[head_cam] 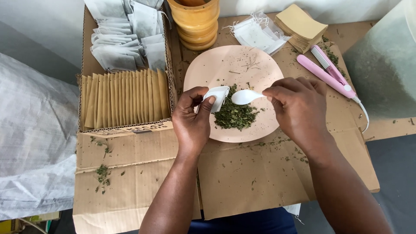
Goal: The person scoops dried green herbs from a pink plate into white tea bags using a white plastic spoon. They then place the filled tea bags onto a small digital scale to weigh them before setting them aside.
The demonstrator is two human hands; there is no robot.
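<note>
Left hand (193,119): closed in a pinch on a small white tea bag (216,96), thumb and forefinger gripping its near edge; the bag juts out from the fingertips toward the right hand, its mouth turned that way.

Right hand (299,108): closed around the handle of a white plastic spoon (245,97), fingers curled, handle hidden inside the grip. Spoon bowl points toward the left hand and sits just beside the tea bag's edge; contact between them cannot be told.

Dried green herb pile (235,115): lies between the two hands, just below the spoon bowl and the bag, on a pale pink plate (234,63). Both hands overlap the plate's near half; the far half carries only a few stems.

Beyond the left hand: a cardboard box (125,128) with a row of tan paper envelopes (123,99) standing on edge, and filled white tea bags (121,37) heaped behind them.

Beyond the right hand: a pink heat sealer (327,73), a stack of tan envelopes (301,26), a loose bundle of empty stringed bags (255,32). A wooden mortar (195,21) stands past the plate's far rim.

Herb crumbs lie scattered on the flattened cardboard (251,177) under both wrists.
</note>
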